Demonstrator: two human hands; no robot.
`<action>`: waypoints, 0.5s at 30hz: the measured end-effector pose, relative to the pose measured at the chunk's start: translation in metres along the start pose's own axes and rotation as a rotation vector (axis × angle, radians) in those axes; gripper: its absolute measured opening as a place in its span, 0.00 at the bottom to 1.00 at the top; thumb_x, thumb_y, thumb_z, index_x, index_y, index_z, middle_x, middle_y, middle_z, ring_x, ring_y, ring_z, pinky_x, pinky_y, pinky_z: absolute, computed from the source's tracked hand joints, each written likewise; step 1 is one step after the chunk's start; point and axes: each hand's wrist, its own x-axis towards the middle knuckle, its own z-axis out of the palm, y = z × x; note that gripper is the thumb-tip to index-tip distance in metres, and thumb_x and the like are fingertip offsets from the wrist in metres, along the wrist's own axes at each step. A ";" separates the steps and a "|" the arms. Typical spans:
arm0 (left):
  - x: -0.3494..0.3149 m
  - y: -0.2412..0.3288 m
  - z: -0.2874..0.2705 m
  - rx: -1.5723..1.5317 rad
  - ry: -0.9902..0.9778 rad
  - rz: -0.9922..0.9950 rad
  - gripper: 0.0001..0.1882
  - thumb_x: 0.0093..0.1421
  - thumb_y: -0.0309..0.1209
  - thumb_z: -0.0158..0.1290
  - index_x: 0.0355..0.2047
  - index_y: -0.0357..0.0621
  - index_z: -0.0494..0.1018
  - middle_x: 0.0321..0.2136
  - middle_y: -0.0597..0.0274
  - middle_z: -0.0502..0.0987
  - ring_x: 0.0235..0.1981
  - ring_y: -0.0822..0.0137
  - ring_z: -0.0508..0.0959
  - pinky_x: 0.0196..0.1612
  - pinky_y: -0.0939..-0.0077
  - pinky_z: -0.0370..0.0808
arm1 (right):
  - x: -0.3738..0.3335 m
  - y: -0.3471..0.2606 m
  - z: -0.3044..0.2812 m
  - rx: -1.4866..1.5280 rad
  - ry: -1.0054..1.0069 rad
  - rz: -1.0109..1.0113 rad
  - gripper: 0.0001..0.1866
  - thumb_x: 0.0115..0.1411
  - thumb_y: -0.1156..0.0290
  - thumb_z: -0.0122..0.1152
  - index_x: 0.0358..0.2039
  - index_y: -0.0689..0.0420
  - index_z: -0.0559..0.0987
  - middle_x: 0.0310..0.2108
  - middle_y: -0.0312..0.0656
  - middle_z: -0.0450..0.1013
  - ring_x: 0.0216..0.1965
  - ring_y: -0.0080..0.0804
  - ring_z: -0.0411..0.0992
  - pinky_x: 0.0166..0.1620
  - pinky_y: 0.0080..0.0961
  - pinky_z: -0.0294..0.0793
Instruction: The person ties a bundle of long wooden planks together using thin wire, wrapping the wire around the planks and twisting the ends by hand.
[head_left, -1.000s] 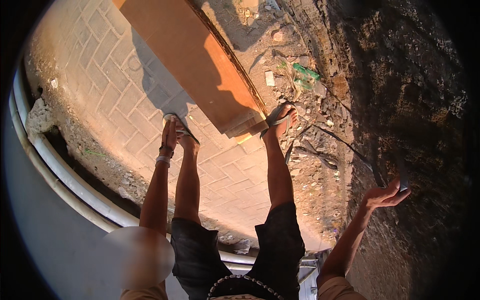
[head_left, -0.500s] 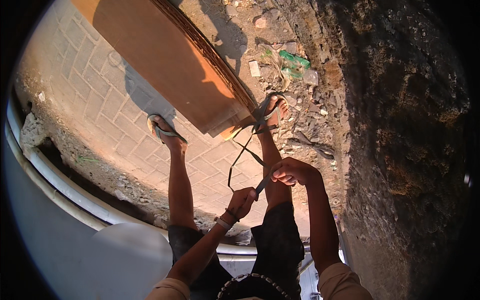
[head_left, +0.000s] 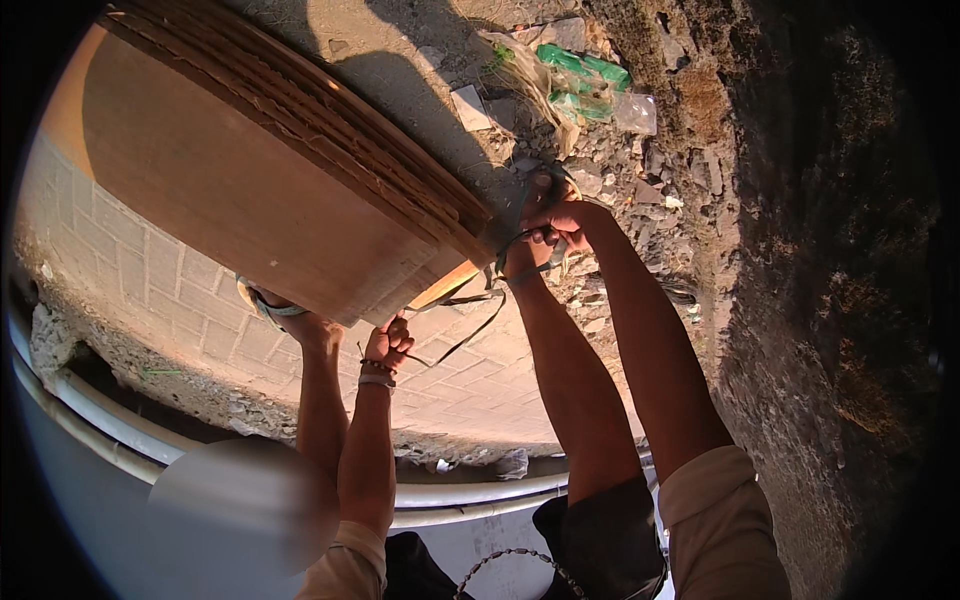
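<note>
A stack of thin brown wooden boards (head_left: 280, 190) slants from the upper left toward my feet. By its near corner, my left hand (head_left: 390, 343) is closed on a dark flat strap (head_left: 470, 338). The strap runs loosely across the paving, past the end of the stack, toward my right foot. Just over that foot, my right hand (head_left: 558, 222) is closed on another part of the same strap, with a loop of it around its fingers. How the strap passes beneath the boards is hidden.
Grey paving blocks (head_left: 180, 285) lie beneath. A rough dark wall (head_left: 830, 300) rises on the right, with rubble and a crumpled green plastic bottle (head_left: 585, 80) by its foot. White pipes (head_left: 110, 410) run along the lower left. My sandalled left foot (head_left: 280, 308) is beside the stack.
My hands have moved apart and down toward the boards: the left to the near corner, the right to my right foot. The boards appear larger and nearer as I bend forward.
</note>
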 end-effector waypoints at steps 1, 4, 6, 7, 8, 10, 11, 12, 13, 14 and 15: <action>0.001 0.004 -0.008 0.048 0.026 -0.031 0.10 0.66 0.37 0.42 0.36 0.45 0.69 0.13 0.76 0.55 0.09 0.80 0.53 0.16 0.82 0.54 | -0.007 0.008 0.003 0.152 -0.075 -0.005 0.12 0.61 0.61 0.54 0.31 0.57 0.76 0.18 0.31 0.66 0.16 0.15 0.57 0.20 0.17 0.58; 0.012 -0.001 -0.005 -0.046 0.353 -0.207 0.11 0.66 0.38 0.43 0.35 0.45 0.69 0.11 0.76 0.54 0.08 0.80 0.51 0.15 0.82 0.53 | -0.016 0.052 -0.009 0.546 -0.359 -0.223 0.11 0.63 0.69 0.48 0.40 0.61 0.74 0.22 0.31 0.68 0.18 0.12 0.58 0.21 0.12 0.58; 0.029 -0.020 0.019 0.043 0.392 -0.239 0.10 0.66 0.37 0.43 0.33 0.45 0.68 0.11 0.76 0.55 0.09 0.79 0.51 0.15 0.83 0.53 | -0.015 0.068 -0.019 0.521 -0.339 -0.330 0.11 0.63 0.72 0.47 0.42 0.64 0.72 0.27 0.35 0.71 0.19 0.13 0.58 0.21 0.13 0.58; 0.033 -0.028 0.033 0.092 0.415 -0.251 0.10 0.66 0.37 0.43 0.32 0.45 0.68 0.11 0.76 0.56 0.09 0.79 0.50 0.15 0.83 0.53 | -0.012 0.075 -0.021 0.509 -0.335 -0.382 0.11 0.63 0.73 0.46 0.43 0.65 0.71 0.30 0.36 0.72 0.19 0.13 0.59 0.21 0.14 0.59; 0.035 -0.023 0.022 0.087 0.361 -0.188 0.11 0.66 0.35 0.41 0.29 0.46 0.67 0.11 0.74 0.57 0.09 0.79 0.51 0.16 0.83 0.54 | -0.008 0.068 -0.007 0.547 -0.312 -0.392 0.12 0.62 0.74 0.46 0.43 0.67 0.70 0.35 0.43 0.74 0.20 0.15 0.59 0.22 0.15 0.58; 0.037 -0.014 0.012 -0.063 0.340 -0.047 0.11 0.65 0.33 0.41 0.27 0.46 0.67 0.11 0.73 0.58 0.10 0.78 0.53 0.16 0.82 0.54 | -0.003 0.049 0.028 0.491 -0.166 -0.412 0.11 0.62 0.74 0.45 0.42 0.67 0.70 0.38 0.46 0.74 0.21 0.16 0.59 0.23 0.15 0.59; 0.038 -0.015 0.012 -0.142 0.325 0.012 0.11 0.64 0.33 0.41 0.26 0.46 0.67 0.11 0.73 0.58 0.10 0.77 0.54 0.16 0.81 0.55 | -0.002 0.047 0.031 0.463 -0.079 -0.420 0.11 0.62 0.74 0.45 0.41 0.67 0.70 0.40 0.47 0.74 0.21 0.16 0.60 0.23 0.15 0.59; 0.037 -0.012 0.012 -0.087 0.300 0.042 0.11 0.63 0.31 0.41 0.24 0.46 0.67 0.11 0.71 0.58 0.12 0.76 0.56 0.18 0.79 0.57 | -0.002 0.044 0.032 0.447 -0.068 -0.413 0.08 0.61 0.73 0.47 0.36 0.65 0.72 0.38 0.45 0.74 0.22 0.17 0.61 0.23 0.16 0.60; 0.034 -0.009 0.012 -0.149 0.234 0.129 0.10 0.62 0.34 0.42 0.26 0.45 0.68 0.14 0.69 0.62 0.14 0.74 0.60 0.18 0.78 0.60 | -0.002 0.040 0.033 0.432 -0.060 -0.455 0.08 0.61 0.73 0.49 0.35 0.64 0.73 0.36 0.44 0.74 0.21 0.17 0.60 0.23 0.16 0.60; 0.030 -0.005 0.017 -0.209 0.166 0.215 0.11 0.61 0.37 0.44 0.28 0.45 0.69 0.17 0.67 0.66 0.15 0.71 0.63 0.19 0.77 0.62 | -0.003 0.034 0.033 0.416 -0.053 -0.498 0.08 0.60 0.72 0.50 0.34 0.63 0.73 0.34 0.42 0.75 0.21 0.17 0.60 0.23 0.16 0.61; 0.028 0.001 0.022 -0.229 0.136 0.290 0.11 0.62 0.38 0.44 0.29 0.44 0.69 0.18 0.66 0.67 0.16 0.71 0.64 0.19 0.77 0.63 | -0.004 0.026 0.036 0.399 -0.048 -0.541 0.07 0.60 0.71 0.51 0.33 0.62 0.74 0.33 0.40 0.75 0.20 0.16 0.60 0.23 0.17 0.61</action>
